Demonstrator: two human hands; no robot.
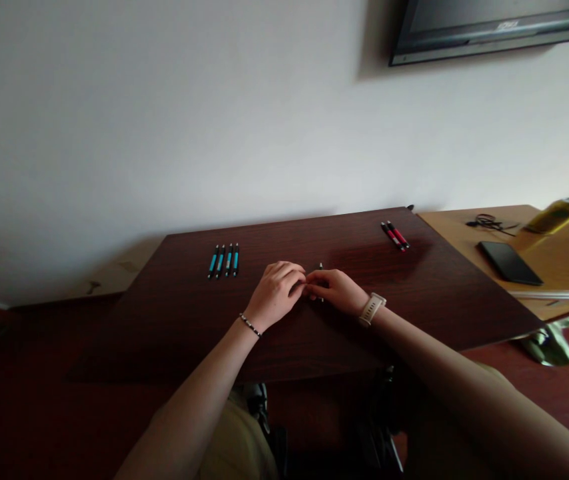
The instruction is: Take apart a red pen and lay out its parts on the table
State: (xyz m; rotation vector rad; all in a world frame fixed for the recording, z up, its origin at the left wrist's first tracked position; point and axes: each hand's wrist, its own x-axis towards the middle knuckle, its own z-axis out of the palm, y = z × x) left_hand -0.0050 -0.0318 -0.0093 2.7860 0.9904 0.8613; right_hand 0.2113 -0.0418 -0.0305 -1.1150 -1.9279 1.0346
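Over the middle of the dark wooden table (359, 320), my left hand (278, 287) and my right hand (334, 288) meet at the fingertips. Fingers of both are bent and pinched together; whatever is between them is too small or hidden to make out. A pen (321, 266) pokes out past my right hand's fingers, most of it covered by them. Left of my hands, several blue-and-black pens (228, 261) lie side by side in a row. Two red-and-black pens (398, 235) lie together toward the far right.
A lighter wooden table (457, 230) adjoins on the right. On it are a black phone (509, 262), a dark coiled cable (487, 222) and a yellow can (559, 215). The wall (214, 120) rises behind, with a television (494, 30) mounted at the upper right.
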